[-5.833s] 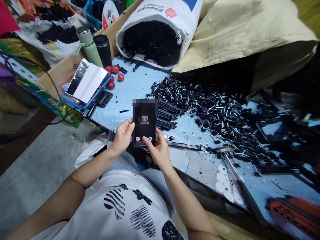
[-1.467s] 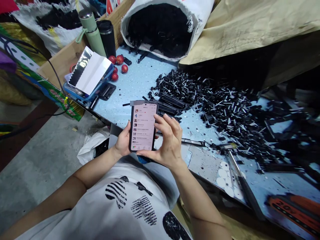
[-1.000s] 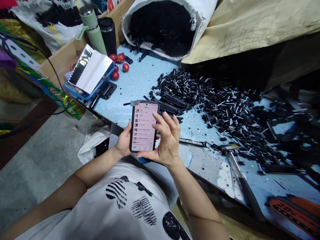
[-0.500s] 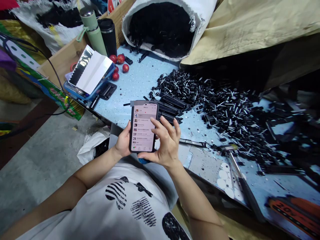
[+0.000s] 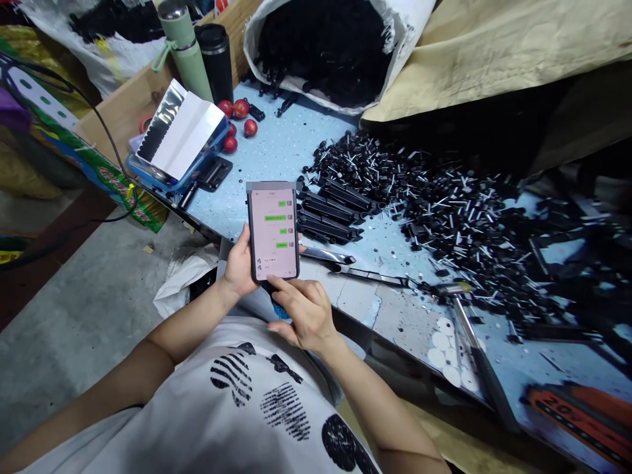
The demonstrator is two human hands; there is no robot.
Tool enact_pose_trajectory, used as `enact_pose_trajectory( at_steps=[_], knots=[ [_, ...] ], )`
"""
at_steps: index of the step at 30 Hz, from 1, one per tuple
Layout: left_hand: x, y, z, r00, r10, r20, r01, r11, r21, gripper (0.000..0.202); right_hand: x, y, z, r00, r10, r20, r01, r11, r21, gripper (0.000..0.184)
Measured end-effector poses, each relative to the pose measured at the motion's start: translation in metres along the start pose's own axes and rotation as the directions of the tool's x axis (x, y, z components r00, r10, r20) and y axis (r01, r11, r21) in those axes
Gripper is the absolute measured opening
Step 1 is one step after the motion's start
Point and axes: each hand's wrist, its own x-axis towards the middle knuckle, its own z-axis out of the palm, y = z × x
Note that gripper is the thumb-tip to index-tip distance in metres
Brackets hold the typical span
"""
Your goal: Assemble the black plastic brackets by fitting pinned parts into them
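A black smartphone (image 5: 274,230) is held upright near the table edge, its lit screen showing a chat with green message bubbles. My left hand (image 5: 241,263) grips it from the left side and behind, with fingertips showing at its right edge. Below the phone is my right hand (image 5: 306,313), its index finger reaching the bottom of the screen and its thumb apart. Nothing is held in the right hand. Several long black plastic parts (image 5: 336,210) lie on the table just right of the phone.
A big heap of small black parts with metal pins (image 5: 454,217) covers the table's right side. A hammer (image 5: 474,336) and an orange tool (image 5: 577,421) lie nearer. At the back are a white sack (image 5: 399,59), a green flask (image 5: 185,52), red fruit (image 5: 250,128) and a blue box (image 5: 182,174).
The phone's screen has gone from a list to a chat. My right hand has dropped from the screen's right side to its bottom edge. The phone sits slightly higher and further left.
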Motion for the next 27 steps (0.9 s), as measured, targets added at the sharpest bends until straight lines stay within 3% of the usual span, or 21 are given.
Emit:
enact_pose_trajectory(
  at_steps=[4,8,12,16,27],
  knots=[
    [-0.001,0.0,0.0,1.0,-0.004,0.019,0.004,1.0,0.002,0.071,0.001,0.001,-0.001,0.999,0.014,-0.037,-0.014,1.0,-0.003,0.053],
    [0.0,-0.002,-0.001,1.0,0.014,-0.004,-0.014,1.0,-0.008,0.07,0.002,0.003,-0.004,0.988,0.108,-0.113,-0.11,0.994,-0.01,0.057],
    [0.0,-0.004,0.001,1.0,0.004,0.0,-0.004,1.0,0.004,0.071,0.008,0.004,-0.001,0.992,0.123,-0.036,-0.124,0.991,-0.044,0.063],
    [0.0,-0.005,0.002,1.0,0.01,0.01,-0.01,0.999,0.046,0.072,0.011,0.003,0.001,0.991,0.123,-0.054,-0.127,0.99,-0.068,0.066],
    [0.003,-0.006,0.0,1.0,-0.007,0.011,0.007,1.0,0.008,0.07,0.008,0.007,-0.004,0.995,0.101,-0.015,-0.102,0.99,-0.095,0.055]
  ],
)
